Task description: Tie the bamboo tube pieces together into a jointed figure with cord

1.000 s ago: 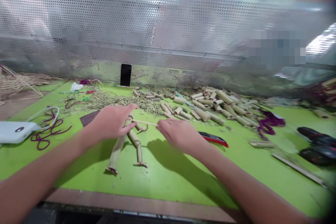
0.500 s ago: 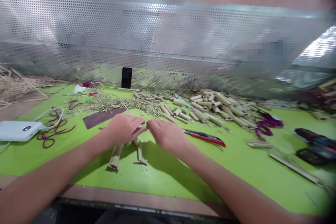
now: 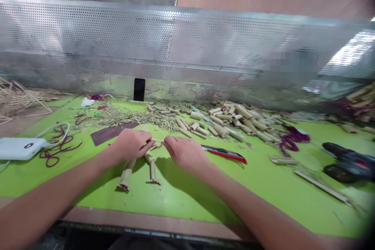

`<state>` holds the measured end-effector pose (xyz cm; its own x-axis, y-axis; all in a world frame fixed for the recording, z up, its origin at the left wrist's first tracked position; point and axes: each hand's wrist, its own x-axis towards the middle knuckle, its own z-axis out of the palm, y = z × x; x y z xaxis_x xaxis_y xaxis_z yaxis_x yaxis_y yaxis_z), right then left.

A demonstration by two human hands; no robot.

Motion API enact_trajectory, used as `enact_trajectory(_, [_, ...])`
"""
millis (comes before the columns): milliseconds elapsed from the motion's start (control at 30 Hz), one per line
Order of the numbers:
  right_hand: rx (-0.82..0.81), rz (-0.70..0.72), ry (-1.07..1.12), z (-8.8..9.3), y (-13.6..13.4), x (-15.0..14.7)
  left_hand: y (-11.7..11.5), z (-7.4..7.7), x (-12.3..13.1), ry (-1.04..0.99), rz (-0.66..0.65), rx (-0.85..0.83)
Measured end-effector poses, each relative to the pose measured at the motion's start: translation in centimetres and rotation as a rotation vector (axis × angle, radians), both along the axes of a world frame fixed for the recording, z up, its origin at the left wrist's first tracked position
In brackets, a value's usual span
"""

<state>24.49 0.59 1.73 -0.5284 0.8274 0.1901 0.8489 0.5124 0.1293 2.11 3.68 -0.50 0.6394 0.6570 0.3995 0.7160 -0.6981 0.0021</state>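
Between my two hands a thin bamboo stick [image 3: 157,140] stretches level above the table. My left hand [image 3: 133,144] is closed on its left end, and the fingertips of my right hand [image 3: 184,152] pinch the other end. Below my left hand hang or lie two bamboo tube pieces: a wider one [image 3: 127,174] and a narrower one [image 3: 152,168] with a small cross stick at its foot. How they join is hidden by the left hand. A red and black utility knife [image 3: 225,153] lies just right of my right hand.
Bamboo tubes [image 3: 249,119] and shavings [image 3: 137,117] are heaped along the back, before a perforated metal screen [image 3: 205,50]. A white power bank [image 3: 22,147] and purple cord [image 3: 58,146] lie left. At right are a cordless drill [image 3: 348,162] and a split bamboo strip [image 3: 322,187].
My hands have drawn apart, the left one shifting left, and more of the thin stick shows between them. The view has shifted slightly.
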Motion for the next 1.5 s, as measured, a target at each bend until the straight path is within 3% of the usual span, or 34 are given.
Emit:
enact_trajectory(133, [0.018, 0.025, 0.024, -0.3, 0.2, -0.1, 0.1, -0.4, 0.2, 0.012, -0.008, 0.004])
enact_trajectory(400, [0.020, 0.038, 0.033, -0.9, 0.5, -0.2, -0.8, 0.8, 0.3, -0.038, 0.067, -0.008])
enact_trajectory(600, [0.020, 0.064, 0.019, -1.6, 0.8, -0.4, -1.2, 0.4, 1.8, 0.091, 0.063, -0.070])
enact_trajectory(900, [-0.053, 0.050, 0.020, -1.2, 0.2, -0.6, -1.9, 0.9, 2.3, 0.211, 0.096, -0.123])
enact_trajectory(1267, [-0.083, 0.037, 0.020, -1.0, 0.0, -0.6, -1.6, 1.7, 0.6, 0.093, 0.115, -0.181])
enact_trajectory(1500, [-0.077, 0.048, 0.020, -1.6, 0.2, -0.5, -1.8, 0.9, 1.7, 0.148, 0.061, -0.174])
